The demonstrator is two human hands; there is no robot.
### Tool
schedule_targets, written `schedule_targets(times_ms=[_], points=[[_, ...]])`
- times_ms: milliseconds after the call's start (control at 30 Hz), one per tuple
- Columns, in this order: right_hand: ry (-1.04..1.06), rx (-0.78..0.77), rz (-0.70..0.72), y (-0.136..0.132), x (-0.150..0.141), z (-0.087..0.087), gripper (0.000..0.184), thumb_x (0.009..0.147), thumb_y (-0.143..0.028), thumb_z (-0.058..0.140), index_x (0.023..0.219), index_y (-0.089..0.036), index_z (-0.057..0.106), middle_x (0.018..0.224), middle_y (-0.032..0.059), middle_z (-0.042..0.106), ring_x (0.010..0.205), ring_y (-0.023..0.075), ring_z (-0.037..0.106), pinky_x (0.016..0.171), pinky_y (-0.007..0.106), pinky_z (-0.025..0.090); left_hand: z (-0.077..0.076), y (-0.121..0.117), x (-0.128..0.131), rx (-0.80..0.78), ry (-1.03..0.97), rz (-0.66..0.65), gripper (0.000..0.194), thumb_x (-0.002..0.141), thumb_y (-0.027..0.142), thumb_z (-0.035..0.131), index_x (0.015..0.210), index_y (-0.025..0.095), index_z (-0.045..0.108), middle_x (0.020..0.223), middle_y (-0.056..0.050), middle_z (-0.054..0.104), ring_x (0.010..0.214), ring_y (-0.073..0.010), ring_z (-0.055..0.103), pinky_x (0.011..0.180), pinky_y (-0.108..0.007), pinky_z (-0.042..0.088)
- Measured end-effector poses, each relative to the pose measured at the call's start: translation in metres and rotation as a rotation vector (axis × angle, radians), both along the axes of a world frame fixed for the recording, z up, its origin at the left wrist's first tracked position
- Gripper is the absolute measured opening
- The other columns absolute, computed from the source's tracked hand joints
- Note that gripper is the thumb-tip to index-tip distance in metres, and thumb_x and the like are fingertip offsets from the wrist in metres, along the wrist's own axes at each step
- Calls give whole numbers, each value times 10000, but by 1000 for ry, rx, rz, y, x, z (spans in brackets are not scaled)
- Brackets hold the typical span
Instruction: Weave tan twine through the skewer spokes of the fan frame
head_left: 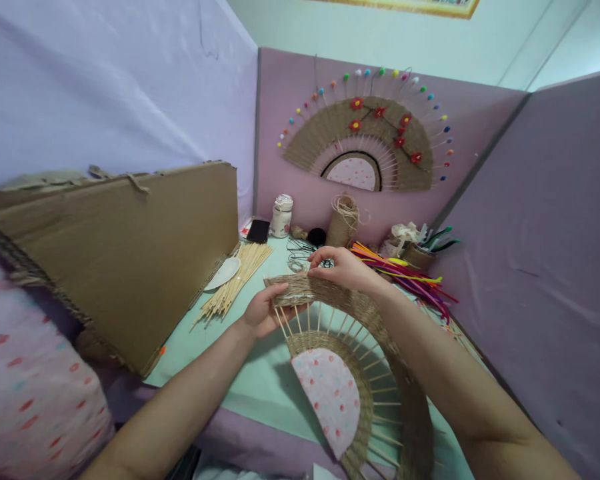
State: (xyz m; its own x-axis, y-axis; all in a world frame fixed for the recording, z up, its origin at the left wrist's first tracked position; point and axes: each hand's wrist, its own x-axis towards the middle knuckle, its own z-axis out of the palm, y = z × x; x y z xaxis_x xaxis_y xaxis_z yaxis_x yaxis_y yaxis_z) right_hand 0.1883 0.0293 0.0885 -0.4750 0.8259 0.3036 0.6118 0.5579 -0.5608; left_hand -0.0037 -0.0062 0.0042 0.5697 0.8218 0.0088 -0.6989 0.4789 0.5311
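A half-round fan (364, 400) of thin wooden sticks woven with brown twine lies tilted in front of me, its white centre patterned with pink spots. My left hand (267, 312) grips the fan's left end, thumb on the woven outer band and fingers beneath. Over the band's upper edge, my right hand (334, 265) is closed in a pinch, thumb against forefinger. What sits between those fingertips is too small to make out, though they are close to the twine.
A large cardboard sheet (120, 260) stands at left. Beside it lie a bundle of sticks (235, 283) and a white dish (224, 274). Behind are a white bottle (281, 217), a twine spool (343, 223) and coloured pipe cleaners (405, 267). A finished-looking fan (300, 143) hangs on the back panel.
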Motion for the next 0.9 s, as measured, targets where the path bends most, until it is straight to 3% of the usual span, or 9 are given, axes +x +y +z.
schedule_targets(times_ms=[400,700,900], points=[[10,-236,-147,-8,-9,3,231,693,-379,616,748,-157,652,724,-3,655,637,114,548,588,208,405,-1,-2,-1,25,31,7,280,824,138,490,1054,76,638,991,-135,705,968,-238,639,1010,-453,366],[0,-269,-112,3,-7,-5,223,681,-366,623,727,-148,634,676,-1,629,610,109,532,542,200,386,3,-4,-2,30,36,3,293,828,125,481,1075,80,631,978,-127,710,946,-230,646,999,-442,378],[78,-327,-80,-4,5,9,301,715,-424,597,824,-149,659,739,8,649,625,106,529,573,211,388,4,-4,2,35,24,-21,321,841,158,464,1110,66,614,994,-143,705,986,-243,633,1009,-439,358]])
